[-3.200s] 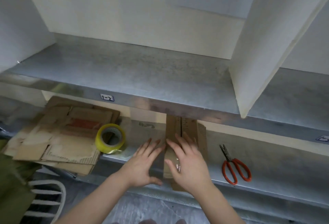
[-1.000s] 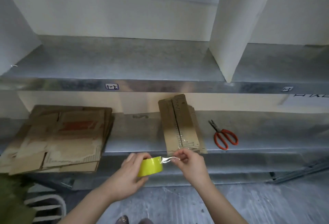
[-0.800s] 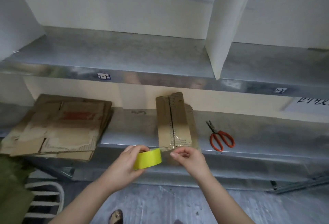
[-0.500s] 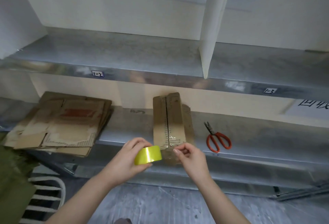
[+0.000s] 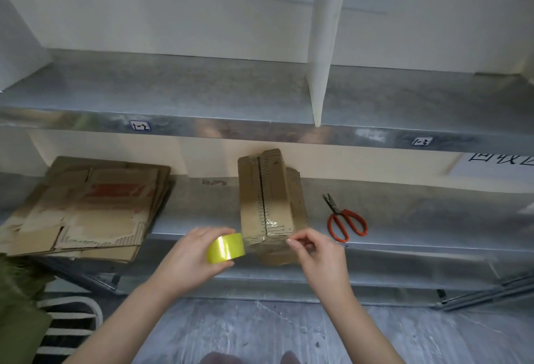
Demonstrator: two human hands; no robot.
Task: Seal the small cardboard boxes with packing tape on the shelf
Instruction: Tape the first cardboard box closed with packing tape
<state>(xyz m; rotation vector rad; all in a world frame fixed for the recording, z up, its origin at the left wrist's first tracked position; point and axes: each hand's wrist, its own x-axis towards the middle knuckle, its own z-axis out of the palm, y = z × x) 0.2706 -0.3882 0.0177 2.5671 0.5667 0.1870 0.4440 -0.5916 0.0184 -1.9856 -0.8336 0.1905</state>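
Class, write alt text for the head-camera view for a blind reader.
The left hand grips a yellow tape roll while the right hand pinches its free end at a small cardboard box's near edge on a metal shelf. Flattened cardboard lies left, scissors right.

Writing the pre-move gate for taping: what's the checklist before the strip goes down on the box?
1. Left hand grips tape roll: ok.
2. Right hand pinches tape end: ok.
3. Box on lower shelf, seam up: ok.
4. Seam closed: not ok, a gap shows along most of it.
5. Scissors lying right of the box for the cut: ok.
6. Strip aligned with seam: cannot tell, film too clear.
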